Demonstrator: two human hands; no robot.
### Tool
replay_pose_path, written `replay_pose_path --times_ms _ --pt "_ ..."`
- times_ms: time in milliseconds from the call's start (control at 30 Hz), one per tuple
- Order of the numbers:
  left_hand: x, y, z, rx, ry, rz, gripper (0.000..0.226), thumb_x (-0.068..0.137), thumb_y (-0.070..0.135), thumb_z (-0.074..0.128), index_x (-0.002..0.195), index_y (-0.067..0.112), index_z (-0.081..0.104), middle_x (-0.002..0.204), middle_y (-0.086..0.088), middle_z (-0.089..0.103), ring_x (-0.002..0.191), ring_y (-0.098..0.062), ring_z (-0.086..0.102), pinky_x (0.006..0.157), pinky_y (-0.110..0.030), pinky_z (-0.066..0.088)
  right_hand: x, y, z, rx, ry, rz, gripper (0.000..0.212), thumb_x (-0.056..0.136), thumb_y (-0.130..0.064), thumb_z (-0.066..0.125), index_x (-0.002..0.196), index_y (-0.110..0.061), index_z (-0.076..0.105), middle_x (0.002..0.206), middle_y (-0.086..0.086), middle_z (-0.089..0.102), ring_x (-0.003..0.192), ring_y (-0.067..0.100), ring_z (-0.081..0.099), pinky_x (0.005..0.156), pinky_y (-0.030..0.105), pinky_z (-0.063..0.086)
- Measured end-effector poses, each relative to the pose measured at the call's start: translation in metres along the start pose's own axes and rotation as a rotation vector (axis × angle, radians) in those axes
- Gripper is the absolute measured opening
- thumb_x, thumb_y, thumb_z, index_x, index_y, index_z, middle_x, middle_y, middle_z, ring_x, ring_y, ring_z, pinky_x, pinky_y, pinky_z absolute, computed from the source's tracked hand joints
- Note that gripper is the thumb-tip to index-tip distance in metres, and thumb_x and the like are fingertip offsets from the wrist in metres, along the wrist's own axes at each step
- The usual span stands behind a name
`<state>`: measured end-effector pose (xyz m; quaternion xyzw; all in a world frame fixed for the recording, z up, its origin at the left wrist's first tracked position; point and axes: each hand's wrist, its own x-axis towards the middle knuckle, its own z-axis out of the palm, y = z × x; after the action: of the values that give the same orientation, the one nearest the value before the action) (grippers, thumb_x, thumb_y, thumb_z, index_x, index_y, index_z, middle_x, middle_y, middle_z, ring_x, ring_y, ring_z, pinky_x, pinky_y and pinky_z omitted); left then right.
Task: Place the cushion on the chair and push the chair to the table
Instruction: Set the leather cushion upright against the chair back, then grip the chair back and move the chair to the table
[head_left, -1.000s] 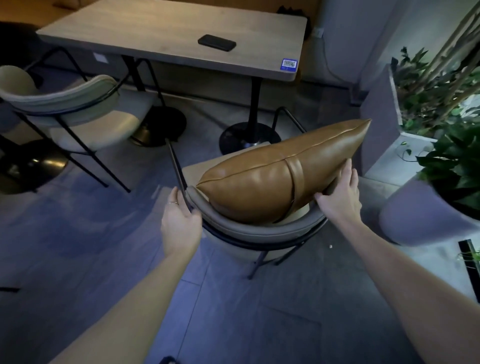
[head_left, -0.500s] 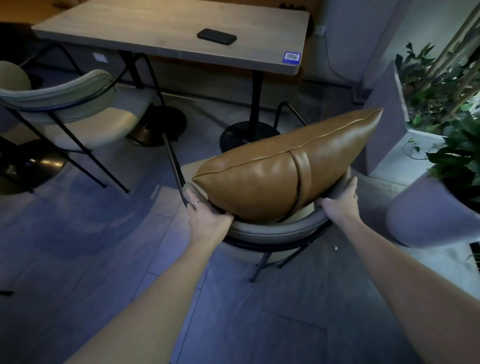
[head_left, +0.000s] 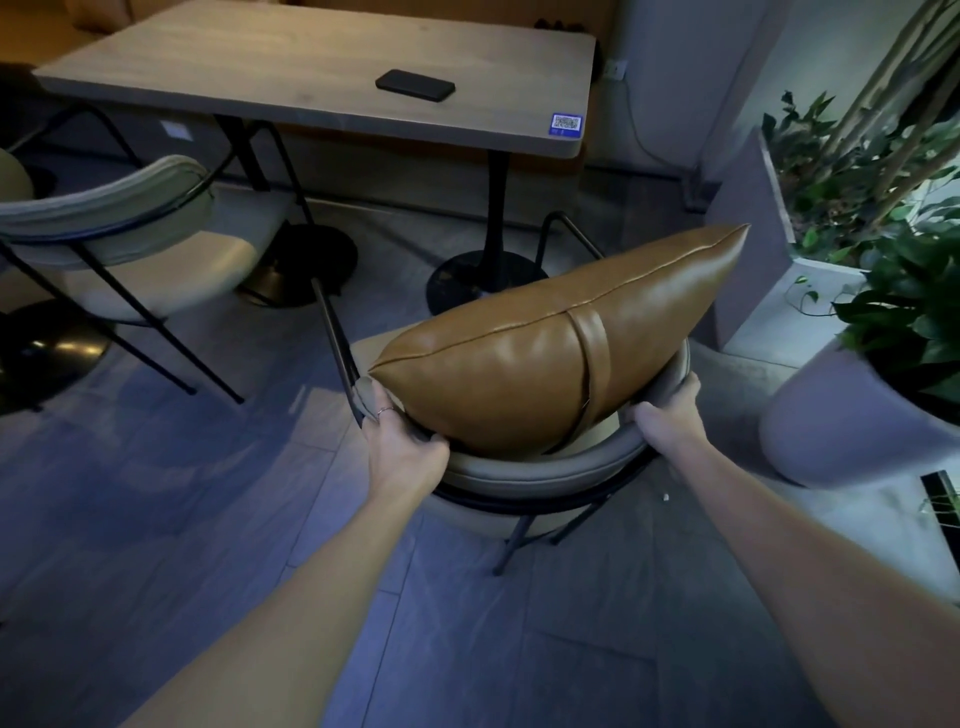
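A tan leather cushion (head_left: 550, 353) with a strap stands on edge on the seat of a grey padded chair (head_left: 535, 470), leaning against its curved backrest. My left hand (head_left: 402, 441) grips the left end of the backrest. My right hand (head_left: 670, 415) grips the right end of the same backrest. The wooden table (head_left: 291, 67) stands beyond the chair, its black pedestal base (head_left: 483, 280) just ahead of the seat. The cushion hides most of the seat.
A black phone (head_left: 415, 84) lies on the table near a blue QR sticker (head_left: 566, 124). A second grey chair (head_left: 124, 234) stands at the left by another pedestal base (head_left: 306, 265). Planters with green plants (head_left: 904, 312) crowd the right side. Grey tiled floor lies around me.
My right hand dropped from the cushion's right end onto the chair's backrest. My left hand slid inward along the backrest. The chair and cushion sit closer to the table.
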<state>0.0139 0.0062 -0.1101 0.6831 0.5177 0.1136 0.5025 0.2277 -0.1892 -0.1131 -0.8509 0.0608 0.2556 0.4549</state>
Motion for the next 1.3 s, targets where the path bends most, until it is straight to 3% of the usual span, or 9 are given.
replay_pose_path --times_ms 100,200,333,433,533,800,1000,1167,1300 --pt "0.013 -0.002 -0.017 0.013 -0.005 0.037 0.073 0.074 0.016 0.061 0.145 0.012 0.045 0.126 -0.01 0.057 0.121 -0.029 0.055 0.101 -0.041 0.048 -0.015 -0.003 0.014 -0.005 0.025 0.014 0.103 0.076 -0.031 0.066 0.161 -0.026 0.007 0.155 0.017 0.043 0.131 0.045 0.05 0.106 0.055 0.046" --pt "0.031 -0.004 -0.038 0.033 0.001 0.071 0.048 0.079 0.013 0.065 0.123 0.023 0.048 0.129 -0.009 0.057 0.121 -0.028 0.054 0.1 -0.038 0.046 -0.027 -0.007 0.034 0.011 0.037 0.031 0.103 0.081 -0.034 0.067 0.162 -0.031 0.003 0.16 0.016 0.036 0.137 0.045 0.044 0.111 0.058 0.041" --pt "0.058 -0.006 -0.066 0.082 -0.012 0.095 0.035 0.086 0.0 0.062 0.101 0.027 0.044 0.09 0.01 0.053 0.098 -0.022 0.052 0.082 -0.031 0.041 -0.046 -0.012 0.062 0.048 0.036 0.053 0.106 0.079 -0.026 0.071 0.162 -0.03 0.004 0.161 0.016 0.031 0.138 0.046 0.041 0.112 0.057 0.039" --pt "0.078 -0.011 -0.086 0.089 -0.023 0.143 0.056 0.085 -0.002 0.065 0.132 0.023 0.047 0.114 0.011 0.052 0.11 -0.018 0.049 0.09 -0.03 0.039 -0.056 -0.013 0.081 0.049 0.054 0.096 0.105 0.086 -0.021 0.072 0.164 -0.026 0.002 0.162 0.018 0.027 0.141 0.046 0.038 0.115 0.054 0.027" --pt "0.092 -0.011 -0.105 0.058 -0.054 0.165 0.074 0.086 0.002 0.068 0.152 0.019 0.037 0.125 0.007 0.05 0.116 -0.019 0.05 0.095 -0.032 0.04 -0.067 -0.014 0.102 0.071 0.091 0.111 0.105 0.086 -0.019 0.072 0.163 -0.027 0.003 0.162 0.019 0.026 0.139 0.048 0.039 0.111 0.053 0.033" --pt "0.133 -0.013 -0.155 0.04 -0.102 0.129 0.088 0.078 0.012 0.067 0.156 0.031 0.031 0.125 0.006 0.054 0.119 -0.028 0.054 0.103 -0.051 0.049 -0.097 -0.023 0.158 0.092 0.143 0.158 0.104 0.088 -0.018 0.074 0.163 -0.025 0.002 0.161 0.02 0.025 0.134 0.052 0.042 0.1 0.05 0.038" --pt "0.161 -0.024 -0.182 0.037 -0.128 0.125 0.089 0.086 0.003 0.069 0.159 0.029 0.025 0.123 0.007 0.051 0.115 -0.027 0.053 0.094 -0.043 0.05 -0.113 -0.031 0.182 0.156 0.159 0.19 0.095 0.088 -0.03 0.074 0.159 -0.023 0.012 0.155 0.02 0.033 0.13 0.05 0.046 0.1 0.05 0.04" --pt "0.158 -0.034 -0.181 -0.053 -0.147 0.196 0.102 0.079 0.005 0.08 0.16 0.025 0.02 0.121 0.022 0.05 0.124 -0.018 0.051 0.097 -0.033 0.042 -0.11 -0.034 0.171 0.117 0.138 0.181 0.1 0.076 -0.044 0.074 0.156 -0.025 0.018 0.145 0.02 0.052 0.126 0.045 0.052 0.105 0.055 0.044" --pt "0.136 -0.046 -0.18 -0.107 -0.184 0.104 0.128 0.068 0.024 0.09 0.164 0.031 0.006 0.156 0.003 0.043 0.141 -0.027 0.047 0.11 -0.047 0.045 -0.106 -0.037 0.155 0.123 0.088 0.169 0.113 0.078 -0.041 0.077 0.165 -0.032 0.004 0.157 0.016 0.046 0.139 0.042 0.045 0.114 0.052 0.036"
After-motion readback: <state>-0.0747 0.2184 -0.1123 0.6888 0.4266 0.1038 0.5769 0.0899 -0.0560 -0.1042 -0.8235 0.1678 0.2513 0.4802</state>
